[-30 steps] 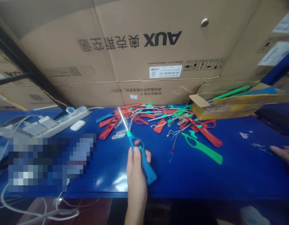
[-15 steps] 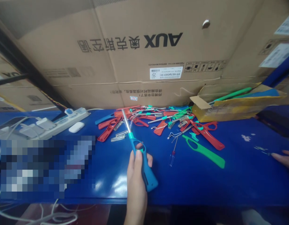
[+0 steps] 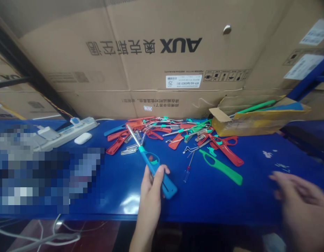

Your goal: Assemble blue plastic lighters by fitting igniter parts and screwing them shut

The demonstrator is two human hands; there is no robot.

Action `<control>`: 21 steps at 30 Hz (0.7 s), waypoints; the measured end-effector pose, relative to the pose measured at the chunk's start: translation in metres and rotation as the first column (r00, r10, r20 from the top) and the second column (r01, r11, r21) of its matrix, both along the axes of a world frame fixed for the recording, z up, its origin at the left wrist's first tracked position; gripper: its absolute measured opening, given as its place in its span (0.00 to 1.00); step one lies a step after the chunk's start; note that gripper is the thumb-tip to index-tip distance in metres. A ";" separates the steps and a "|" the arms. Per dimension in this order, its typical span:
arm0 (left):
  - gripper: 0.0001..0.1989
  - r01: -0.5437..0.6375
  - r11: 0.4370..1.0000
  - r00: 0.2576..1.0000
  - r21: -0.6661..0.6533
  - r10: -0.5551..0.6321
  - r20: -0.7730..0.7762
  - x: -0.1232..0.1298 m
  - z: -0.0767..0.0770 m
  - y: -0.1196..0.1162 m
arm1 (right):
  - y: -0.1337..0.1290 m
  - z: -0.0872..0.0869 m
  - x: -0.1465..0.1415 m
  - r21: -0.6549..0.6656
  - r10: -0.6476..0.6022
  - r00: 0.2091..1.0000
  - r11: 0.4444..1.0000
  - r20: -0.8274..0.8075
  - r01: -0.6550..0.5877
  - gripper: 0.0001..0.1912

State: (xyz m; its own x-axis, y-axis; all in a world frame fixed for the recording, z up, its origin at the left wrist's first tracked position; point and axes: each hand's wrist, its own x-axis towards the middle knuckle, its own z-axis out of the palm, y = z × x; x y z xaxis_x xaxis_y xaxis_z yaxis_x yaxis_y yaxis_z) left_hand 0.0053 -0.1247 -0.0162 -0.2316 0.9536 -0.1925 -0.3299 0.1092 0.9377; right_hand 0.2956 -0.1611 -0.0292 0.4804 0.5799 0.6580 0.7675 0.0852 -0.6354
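Note:
My left hand (image 3: 150, 189) is closed round the handle of a blue long-nosed lighter (image 3: 158, 171), its metal tube slanting up and to the left. A green trigger shows in the lighter's loop. At the right, my right hand (image 3: 303, 203) is over the table, its fingers partly curled and smeared by motion; whether anything is in them I cannot make out. Small pale bits (image 3: 282, 167) lie just beyond its fingertips. To the right of the lighter rest a small screwdriver (image 3: 187, 174) with a clear handle and a green lighter shell (image 3: 225, 168).
Red lighter parts (image 3: 227, 152), tubes, wires and clear fuel tanks (image 3: 129, 150) are heaped along the back of the blue table (image 3: 204, 199). A taped carton (image 3: 256, 122) holds green and blue pieces. A power strip (image 3: 70, 133) and white case (image 3: 82, 138) are at left, before a large cardboard box (image 3: 141, 73).
My right hand has come further into view, moving left and nearer from beside the pale bits. The lighter in my left hand has tilted further left, and the thumb has shifted off its trigger area.

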 end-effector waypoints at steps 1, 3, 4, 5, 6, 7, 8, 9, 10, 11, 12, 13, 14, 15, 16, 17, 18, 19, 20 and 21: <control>0.20 0.028 1.000 0.999 0.007 -0.028 -0.038 0.000 0.000 0.000 | 0.007 0.000 -0.021 -0.070 -0.025 0.985 0.997 -0.169 0.014 0.13; 0.22 0.057 0.998 0.997 0.034 -0.055 -0.062 0.000 -0.001 -0.001 | 0.019 0.006 -0.065 -0.201 0.047 0.903 0.969 -0.428 -0.146 0.11; 0.23 0.054 0.997 0.997 0.056 -0.051 -0.053 0.000 -0.001 -0.002 | 0.023 0.012 -0.085 -0.143 0.097 0.861 0.971 -0.499 -0.193 0.12; 0.24 0.045 0.996 0.998 0.079 -0.042 -0.039 0.000 0.000 -0.002 | 0.027 0.018 -0.104 -0.113 0.174 0.812 0.953 -0.557 -0.282 0.13; 0.24 0.031 0.994 0.999 0.103 -0.028 -0.026 0.000 0.000 -0.003 | 0.029 0.023 -0.120 -0.083 0.249 0.754 0.924 -0.608 -0.372 0.13; 0.25 0.010 0.992 1.000 0.122 -0.008 -0.019 0.000 0.000 -0.003 | 0.030 0.027 -0.132 -0.046 0.320 0.688 0.888 -0.652 -0.458 0.14; 0.25 -0.016 0.991 1.000 0.134 0.018 -0.019 0.001 0.000 -0.003 | 0.030 0.029 -0.142 -0.021 0.380 0.621 0.843 -0.686 -0.538 0.14; 0.25 -0.036 0.990 0.999 0.138 0.039 -0.020 0.001 0.000 -0.003 | 0.029 0.028 -0.149 -0.005 0.419 0.571 0.803 -0.706 -0.596 0.13; 0.26 -0.058 0.989 0.998 0.136 0.061 -0.019 0.001 0.000 -0.003 | 0.028 0.026 -0.154 0.002 0.442 0.540 0.776 -0.716 -0.631 0.13; 0.26 -0.081 0.988 0.996 0.128 0.083 -0.017 0.000 -0.001 -0.003 | 0.026 0.022 -0.158 0.001 0.451 0.534 0.764 -0.715 -0.645 0.12; 0.27 -0.096 0.988 0.995 0.117 0.099 -0.013 0.000 -0.002 -0.003 | 0.025 0.017 -0.160 -0.008 0.453 0.546 0.765 -0.705 -0.644 0.10; 0.27 -0.104 0.989 0.994 0.106 0.105 -0.010 0.000 -0.004 -0.003 | 0.024 0.012 -0.162 -0.018 0.452 0.569 0.772 -0.687 -0.635 0.09; 0.27 -0.104 0.990 0.994 0.100 0.105 -0.006 -0.001 -0.005 -0.003 | 0.023 0.008 -0.163 -0.027 0.454 0.594 0.779 -0.664 -0.627 0.08; 0.27 -0.100 0.990 0.995 0.098 0.101 -0.003 -0.001 -0.006 -0.003 | 0.022 0.004 -0.164 -0.037 0.462 0.614 0.780 -0.641 -0.625 0.08; 0.27 -0.098 0.990 0.995 0.097 0.098 0.001 -0.002 -0.007 -0.004 | 0.022 0.002 -0.164 -0.043 0.475 0.629 0.777 -0.616 -0.629 0.07; 0.27 -0.095 0.991 0.995 0.096 0.095 0.008 -0.002 -0.007 -0.004 | 0.022 0.001 -0.165 -0.042 0.491 0.640 0.774 -0.591 -0.632 0.07; 0.27 -0.096 0.991 0.995 0.096 0.095 0.018 -0.003 -0.008 -0.004 | 0.023 0.000 -0.165 -0.036 0.507 0.649 0.772 -0.566 -0.635 0.06; 0.27 -0.101 0.991 0.995 0.093 0.099 0.030 -0.003 -0.009 -0.004 | 0.023 0.000 -0.165 -0.029 0.522 0.658 0.771 -0.543 -0.636 0.06; 0.27 -0.107 0.990 0.994 0.090 0.104 0.042 -0.003 -0.009 -0.005 | 0.024 0.000 -0.165 -0.026 0.533 0.665 0.770 -0.523 -0.638 0.06; 0.26 -0.111 0.990 0.993 0.089 0.107 0.051 -0.003 -0.009 -0.005 | 0.025 0.001 -0.166 -0.031 0.544 0.671 0.765 -0.505 -0.643 0.06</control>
State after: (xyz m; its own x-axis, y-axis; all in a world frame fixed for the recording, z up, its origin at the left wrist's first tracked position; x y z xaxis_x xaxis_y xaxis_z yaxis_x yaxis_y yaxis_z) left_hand 0.0025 -0.1292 -0.0256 -0.3281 0.9371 -0.1189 -0.3784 -0.0151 0.9255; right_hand 0.1299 -0.1364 -0.0287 0.1924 0.9318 0.3077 0.2252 0.2632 -0.9381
